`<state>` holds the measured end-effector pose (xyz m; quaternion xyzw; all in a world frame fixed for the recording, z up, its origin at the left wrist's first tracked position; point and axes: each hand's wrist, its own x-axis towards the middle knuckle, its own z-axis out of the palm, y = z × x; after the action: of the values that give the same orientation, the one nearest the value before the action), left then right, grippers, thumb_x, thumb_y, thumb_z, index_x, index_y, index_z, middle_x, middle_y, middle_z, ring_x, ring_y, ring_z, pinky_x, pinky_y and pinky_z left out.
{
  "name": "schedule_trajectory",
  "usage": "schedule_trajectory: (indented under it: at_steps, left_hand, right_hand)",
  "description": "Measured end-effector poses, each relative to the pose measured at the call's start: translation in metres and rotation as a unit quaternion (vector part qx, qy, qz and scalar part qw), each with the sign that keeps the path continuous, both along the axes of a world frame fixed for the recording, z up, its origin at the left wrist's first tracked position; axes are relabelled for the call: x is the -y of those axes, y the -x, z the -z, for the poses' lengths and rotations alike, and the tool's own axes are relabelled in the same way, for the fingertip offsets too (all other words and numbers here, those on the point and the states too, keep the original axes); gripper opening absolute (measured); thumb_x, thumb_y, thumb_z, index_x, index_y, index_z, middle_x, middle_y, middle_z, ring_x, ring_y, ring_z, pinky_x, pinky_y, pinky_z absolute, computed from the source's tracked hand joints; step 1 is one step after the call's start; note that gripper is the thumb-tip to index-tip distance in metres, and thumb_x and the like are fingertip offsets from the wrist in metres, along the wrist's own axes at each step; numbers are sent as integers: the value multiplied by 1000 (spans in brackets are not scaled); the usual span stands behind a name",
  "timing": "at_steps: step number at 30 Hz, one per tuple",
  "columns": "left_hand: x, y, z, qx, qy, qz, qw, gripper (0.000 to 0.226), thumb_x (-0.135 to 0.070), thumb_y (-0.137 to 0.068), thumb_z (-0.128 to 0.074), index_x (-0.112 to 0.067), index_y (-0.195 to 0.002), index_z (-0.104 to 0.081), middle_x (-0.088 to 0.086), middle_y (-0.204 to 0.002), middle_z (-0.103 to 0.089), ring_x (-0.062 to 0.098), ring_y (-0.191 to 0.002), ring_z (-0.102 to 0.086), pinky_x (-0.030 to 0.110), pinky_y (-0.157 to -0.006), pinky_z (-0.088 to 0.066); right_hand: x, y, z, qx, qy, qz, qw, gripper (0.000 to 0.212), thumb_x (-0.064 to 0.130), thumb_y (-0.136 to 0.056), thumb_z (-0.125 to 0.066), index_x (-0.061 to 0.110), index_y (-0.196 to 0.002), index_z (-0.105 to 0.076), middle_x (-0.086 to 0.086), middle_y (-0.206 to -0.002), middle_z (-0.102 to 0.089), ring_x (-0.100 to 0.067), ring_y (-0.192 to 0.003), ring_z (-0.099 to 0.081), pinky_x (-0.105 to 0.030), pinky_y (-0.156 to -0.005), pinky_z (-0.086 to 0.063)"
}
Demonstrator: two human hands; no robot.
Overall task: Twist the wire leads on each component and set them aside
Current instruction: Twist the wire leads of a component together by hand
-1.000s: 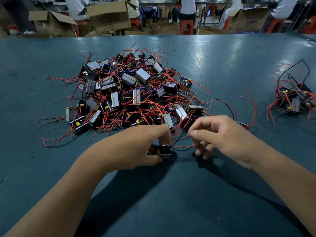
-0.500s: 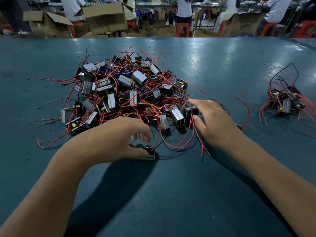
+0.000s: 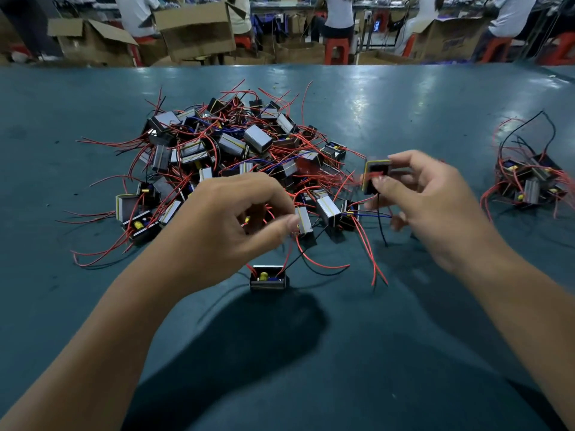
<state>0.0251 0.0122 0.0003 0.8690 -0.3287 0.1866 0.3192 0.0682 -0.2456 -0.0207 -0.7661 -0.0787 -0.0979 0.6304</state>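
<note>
Black, yellow-edged component (image 3: 376,175), red leads trailing, sits pinched in your right hand (image 3: 426,206); your left hand (image 3: 230,225) curls on red leads (image 3: 323,264) over bare tabletop (image 3: 342,353).

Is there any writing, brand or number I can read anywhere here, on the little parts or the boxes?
None can be read.
Cardboard box at the far right: a dark printed mark, too blurred to read.
Components in the pile and the one in the right hand: no lettering visible.
Small lit screen in the background: too small to read.
</note>
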Motion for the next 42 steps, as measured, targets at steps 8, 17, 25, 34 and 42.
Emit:
schedule_trajectory:
  at_steps: [8,17,25,34,42]
  left_hand:
    - [28,10,15,-81,94,14,992,6,-26,-91,-69,-20,-91,-70,-6,-73,-64,19,-56,-53,26,-52,-42]
    - [41,13,21,-264,263,-2,928,24,-36,-85,-70,-16,-97,-67,9,-78,-74,12,-38,-51,17,-38,-37]
    - [11,-2,5,-137,389,-75,908,12,-14,-95,-60,-9,-85,-65,1,-61,-62,12,-36,-41,15,-39,-30]
    - [1,-7,5,-196,384,-77,899,20,-13,-97,-58,-11,-78,-63,6,-60,-61,14,-36,-40,15,-39,-29]
    - [-21,-9,3,-296,210,-46,931,17,-14,-94,-67,-10,-78,-66,13,-67,-68,14,-44,-47,21,-39,-36]
  right_hand:
    - [-9,21,-2,-185,-144,-174,956,23,28,-87,-61,14,-105,-56,-8,-104,-76,-21,-71,-72,-22,-41,-44]
    - [-18,29,5,-180,-129,-198,955,47,32,-68,-74,3,-102,-58,-3,-69,-60,-12,-52,-53,-22,-48,-35]
    - [-3,30,17,-306,-37,-296,904,28,20,-76,-80,6,-93,-64,-16,-89,-73,-30,-80,-72,-34,-70,-60]
    - [-3,14,25,-225,-33,-111,967,62,37,-64,-78,-8,-103,-64,-18,-96,-74,-26,-99,-73,-22,-72,-60]
    - [20,10,12,-262,33,-179,948,48,37,-63,-80,7,-97,-66,-9,-74,-66,-17,-58,-58,-23,-48,-44]
